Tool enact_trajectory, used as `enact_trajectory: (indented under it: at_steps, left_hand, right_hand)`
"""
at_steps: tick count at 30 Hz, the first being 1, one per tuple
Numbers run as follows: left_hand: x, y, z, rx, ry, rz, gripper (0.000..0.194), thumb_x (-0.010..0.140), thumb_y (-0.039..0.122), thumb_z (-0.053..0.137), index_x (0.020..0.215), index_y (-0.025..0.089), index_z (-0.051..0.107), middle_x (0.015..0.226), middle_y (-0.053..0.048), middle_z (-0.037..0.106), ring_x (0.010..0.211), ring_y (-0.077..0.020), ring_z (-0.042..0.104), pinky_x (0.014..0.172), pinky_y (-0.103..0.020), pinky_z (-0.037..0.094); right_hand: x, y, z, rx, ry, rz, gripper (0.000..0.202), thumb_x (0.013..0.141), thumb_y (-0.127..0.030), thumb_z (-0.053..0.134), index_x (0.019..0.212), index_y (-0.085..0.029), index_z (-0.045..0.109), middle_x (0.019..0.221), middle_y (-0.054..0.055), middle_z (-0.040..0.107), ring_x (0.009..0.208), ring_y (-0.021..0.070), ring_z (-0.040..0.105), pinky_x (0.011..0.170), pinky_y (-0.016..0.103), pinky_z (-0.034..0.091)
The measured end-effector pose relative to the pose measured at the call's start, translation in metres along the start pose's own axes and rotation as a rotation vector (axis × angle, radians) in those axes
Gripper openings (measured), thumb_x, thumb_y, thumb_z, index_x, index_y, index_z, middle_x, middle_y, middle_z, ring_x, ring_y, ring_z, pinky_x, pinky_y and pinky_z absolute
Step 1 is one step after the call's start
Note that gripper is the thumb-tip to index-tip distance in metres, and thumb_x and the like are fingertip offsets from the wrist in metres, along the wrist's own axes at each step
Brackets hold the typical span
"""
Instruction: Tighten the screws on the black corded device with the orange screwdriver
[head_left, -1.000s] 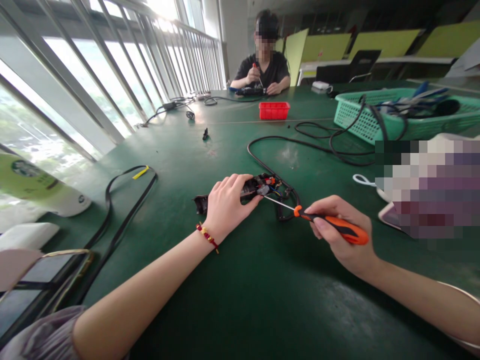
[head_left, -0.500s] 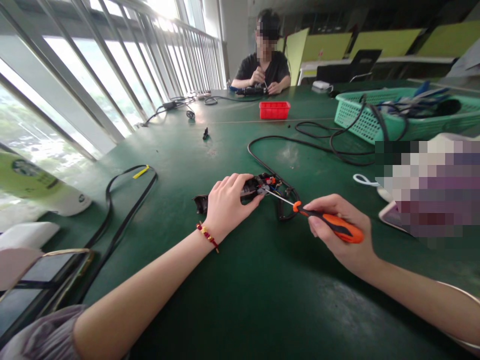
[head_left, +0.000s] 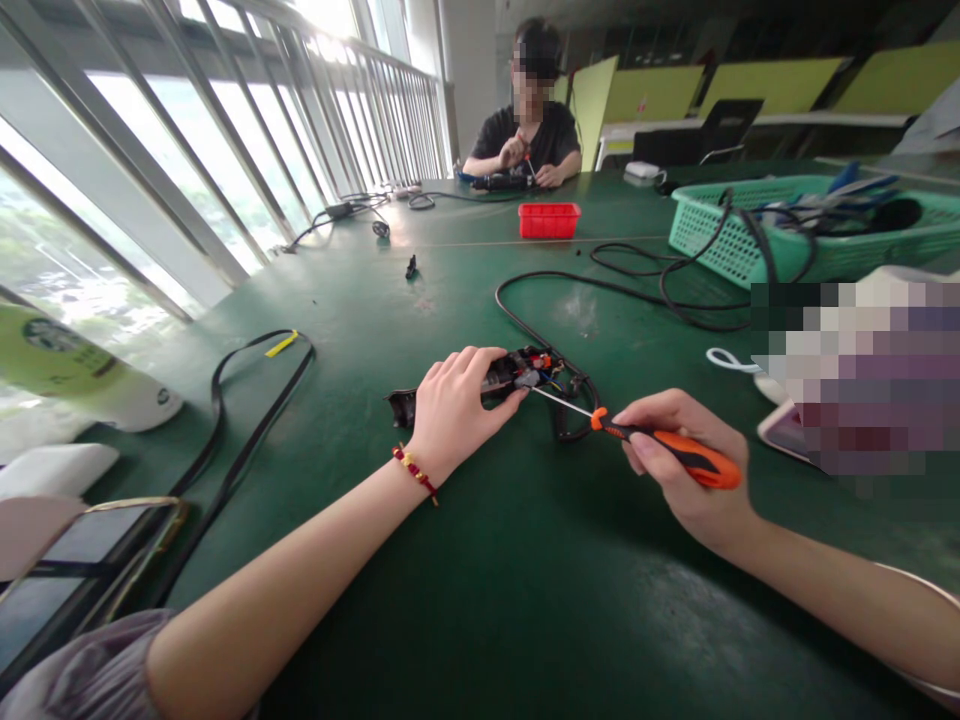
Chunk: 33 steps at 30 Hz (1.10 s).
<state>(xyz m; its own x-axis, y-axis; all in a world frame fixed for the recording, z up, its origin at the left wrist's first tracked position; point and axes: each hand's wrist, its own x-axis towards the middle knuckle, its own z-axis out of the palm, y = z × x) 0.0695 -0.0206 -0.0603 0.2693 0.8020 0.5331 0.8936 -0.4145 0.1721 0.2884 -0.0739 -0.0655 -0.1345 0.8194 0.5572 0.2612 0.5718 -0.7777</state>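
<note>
My left hand (head_left: 459, 402) is wrapped over a black corded power tool (head_left: 504, 376) whose housing is opened, and holds it on the green table (head_left: 420, 600). Coloured wires and small red parts show at its right end. My right hand (head_left: 694, 460) grips a screwdriver (head_left: 675, 455) with an orange and black handle, its shaft slanting left toward the opened tool. The screwdriver tip is at the tool's near edge, close to my left thumb; whether it touches cannot be made out. A black cord (head_left: 525, 322) runs from the tool's right side.
Ahead are a small black part (head_left: 411, 266) and a red bin (head_left: 550, 221). A green basket (head_left: 712, 240) of tools stands at right. Opposite, a person (head_left: 525, 140) works with a screwdriver. A strap (head_left: 217, 400), phone (head_left: 82, 560) and cup (head_left: 82, 370) lie left.
My right hand has drawn the screwdriver slightly back to the right, its tip moving out from the tool's inside toward its edge. My left hand stays put. The person opposite has shifted their screwdriver hand.
</note>
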Motion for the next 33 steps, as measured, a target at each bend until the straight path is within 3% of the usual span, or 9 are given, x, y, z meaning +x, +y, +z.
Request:
enact_trajectory:
  at_steps: [6, 10, 14, 21, 24, 27, 30, 33]
  left_hand:
    - [0.0003, -0.0006, 0.0009, 0.004, 0.003, 0.005, 0.035, 0.08, 0.045, 0.054, 0.107, 0.022, 0.053, 0.1, -0.002, 0.063, 0.091, -0.0198, 0.058, 0.077, -0.031, 0.042]
    - [0.0003, -0.0007, 0.0007, 0.002, 0.005, 0.006, 0.035, 0.081, 0.045, 0.054, 0.107, 0.022, 0.053, 0.1, -0.002, 0.064, 0.091, -0.0194, 0.058, 0.077, -0.031, 0.042]
    - [0.0002, -0.0005, -0.0001, -0.003, 0.001, 0.007, 0.034, 0.081, 0.044, 0.054, 0.106, 0.022, 0.054, 0.1, -0.003, 0.064, 0.091, -0.0193, 0.058, 0.077, -0.031, 0.043]
    - [0.0001, -0.0003, -0.0003, -0.004, -0.002, 0.008, 0.033, 0.081, 0.044, 0.053, 0.106, 0.022, 0.053, 0.1, -0.003, 0.064, 0.091, -0.0198, 0.058, 0.077, -0.031, 0.042]
    - [0.0003, -0.0004, 0.0003, -0.002, 0.002, 0.006, 0.034, 0.081, 0.044, 0.054, 0.107, 0.022, 0.053, 0.1, -0.003, 0.064, 0.091, -0.0198, 0.058, 0.076, -0.031, 0.042]
    - [0.0004, -0.0005, 0.0002, -0.001, 0.004, 0.005, 0.034, 0.081, 0.044, 0.054, 0.106, 0.022, 0.054, 0.1, -0.003, 0.064, 0.09, -0.0196, 0.058, 0.076, -0.031, 0.042]
    - [0.0004, -0.0004, -0.0003, -0.002, 0.001, 0.007, 0.034, 0.081, 0.044, 0.054, 0.106, 0.022, 0.054, 0.1, -0.002, 0.064, 0.09, -0.0195, 0.058, 0.076, -0.031, 0.043]
    - [0.0002, -0.0003, -0.0003, -0.003, -0.002, 0.005, 0.034, 0.081, 0.044, 0.054, 0.107, 0.022, 0.053, 0.1, -0.003, 0.063, 0.091, -0.0196, 0.058, 0.077, -0.032, 0.043]
  right_hand:
    - [0.0009, -0.003, 0.0035, -0.044, -0.012, 0.029, 0.012, 0.078, -0.014, 0.057, 0.087, -0.021, 0.057, 0.067, -0.002, 0.058, 0.051, 0.0091, 0.053, 0.047, 0.023, 0.042]
    - [0.0032, -0.0048, 0.0073, 0.019, 0.079, -0.021, 0.031, 0.073, -0.012, 0.06, 0.101, -0.023, 0.052, 0.077, 0.0, 0.058, 0.062, 0.0127, 0.059, 0.055, 0.027, 0.049]
    - [0.0064, -0.0042, 0.0067, 0.055, 0.04, -0.033, 0.035, 0.074, -0.013, 0.057, 0.106, -0.024, 0.047, 0.081, 0.001, 0.056, 0.068, 0.0144, 0.058, 0.058, 0.029, 0.049]
    - [0.0026, -0.0034, 0.0046, 0.069, 0.011, 0.07, 0.028, 0.078, -0.017, 0.057, 0.103, -0.025, 0.048, 0.059, -0.006, 0.047, 0.043, 0.0092, 0.044, 0.039, 0.024, 0.035]
    - [0.0036, -0.0043, 0.0064, 0.116, 0.058, -0.011, 0.044, 0.075, -0.014, 0.06, 0.112, -0.029, 0.041, 0.076, -0.001, 0.056, 0.061, 0.0145, 0.058, 0.056, 0.03, 0.049]
    - [0.0057, -0.0032, 0.0059, 0.131, 0.038, -0.068, 0.051, 0.073, -0.013, 0.06, 0.116, -0.031, 0.039, 0.093, 0.004, 0.057, 0.081, 0.0188, 0.061, 0.068, 0.036, 0.051]
    - [0.0048, -0.0015, 0.0031, 0.101, 0.022, -0.029, 0.046, 0.075, -0.015, 0.059, 0.115, -0.028, 0.042, 0.079, 0.0, 0.055, 0.067, 0.0155, 0.058, 0.057, 0.031, 0.048]
    - [0.0014, -0.0015, 0.0019, 0.011, -0.011, 0.047, 0.025, 0.078, -0.019, 0.058, 0.102, -0.025, 0.051, 0.059, -0.005, 0.05, 0.045, 0.0101, 0.047, 0.041, 0.025, 0.038]
